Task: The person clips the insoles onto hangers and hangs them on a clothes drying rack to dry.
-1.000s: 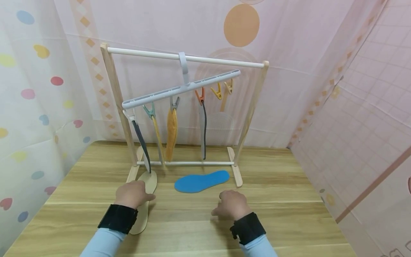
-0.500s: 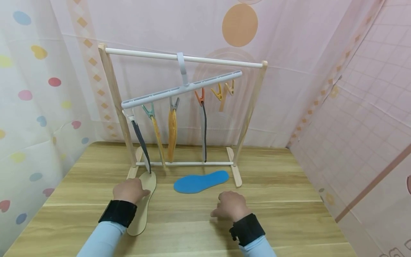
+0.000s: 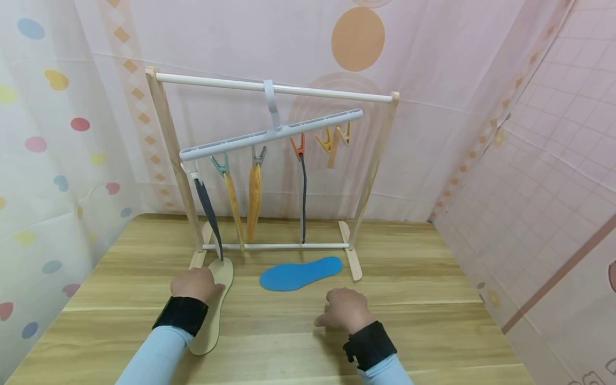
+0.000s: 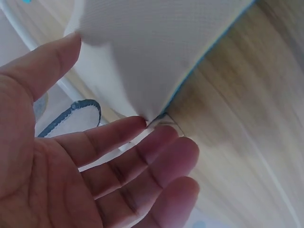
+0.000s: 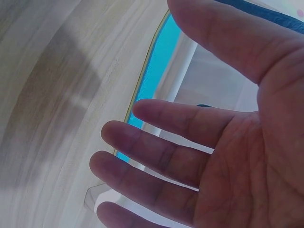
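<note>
In the head view a beige insole point(image 3: 212, 315) lies lengthwise at the left of the table. My left hand point(image 3: 194, 284) holds it across its width. The left wrist view shows the thumb tip at one edge of the beige insole point(image 4: 142, 52) and the index fingertip at its blue-trimmed other edge; the other fingers extend beside it. My right hand point(image 3: 345, 310) hovers low over the table with fingers apart, holding nothing. Ahead of it, a blue insole point(image 3: 293, 275) lies flat; it also shows behind the right fingertips as a bright blue strip point(image 5: 164, 47).
A wooden rack point(image 3: 163, 123) with white rods stands at the back. From its top rod a tilted grey hanger point(image 3: 250, 140) hangs, with several clips holding insoles edge-on, such as an orange one point(image 3: 254, 200). A yellow clip point(image 3: 325, 141) holds nothing. Printed curtains surround the table.
My left hand has drawn slightly back and left over the beige insole, whose near end has shifted a little left. The right hand keeps its place. The hanging insoles sway slightly.
</note>
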`<move>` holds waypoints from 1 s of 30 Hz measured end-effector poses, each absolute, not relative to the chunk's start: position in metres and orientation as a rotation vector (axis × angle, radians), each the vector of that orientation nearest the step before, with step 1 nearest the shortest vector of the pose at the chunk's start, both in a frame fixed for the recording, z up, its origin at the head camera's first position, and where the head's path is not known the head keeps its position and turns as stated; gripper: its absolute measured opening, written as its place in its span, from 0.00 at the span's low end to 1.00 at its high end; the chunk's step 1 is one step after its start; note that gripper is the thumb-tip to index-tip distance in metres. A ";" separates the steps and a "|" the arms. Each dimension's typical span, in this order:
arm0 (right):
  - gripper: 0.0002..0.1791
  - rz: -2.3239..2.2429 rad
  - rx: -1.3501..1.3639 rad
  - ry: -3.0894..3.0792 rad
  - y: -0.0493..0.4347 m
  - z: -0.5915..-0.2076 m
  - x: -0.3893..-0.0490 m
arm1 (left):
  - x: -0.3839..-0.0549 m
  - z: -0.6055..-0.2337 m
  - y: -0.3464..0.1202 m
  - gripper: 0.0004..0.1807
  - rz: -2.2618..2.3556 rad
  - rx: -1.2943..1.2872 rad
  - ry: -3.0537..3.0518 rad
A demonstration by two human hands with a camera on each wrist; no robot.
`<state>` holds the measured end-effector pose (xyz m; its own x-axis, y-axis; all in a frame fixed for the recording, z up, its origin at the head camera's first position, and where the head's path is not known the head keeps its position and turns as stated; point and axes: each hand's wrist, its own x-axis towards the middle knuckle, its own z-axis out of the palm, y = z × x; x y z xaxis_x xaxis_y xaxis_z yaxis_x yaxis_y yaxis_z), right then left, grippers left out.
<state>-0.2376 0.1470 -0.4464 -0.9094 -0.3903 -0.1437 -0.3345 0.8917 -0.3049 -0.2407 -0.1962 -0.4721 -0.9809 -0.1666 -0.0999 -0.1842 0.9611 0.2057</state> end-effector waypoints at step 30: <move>0.29 -0.396 -0.538 2.865 0.148 -0.447 -0.241 | -0.250 -0.476 -0.189 0.27 0.416 -0.198 3.006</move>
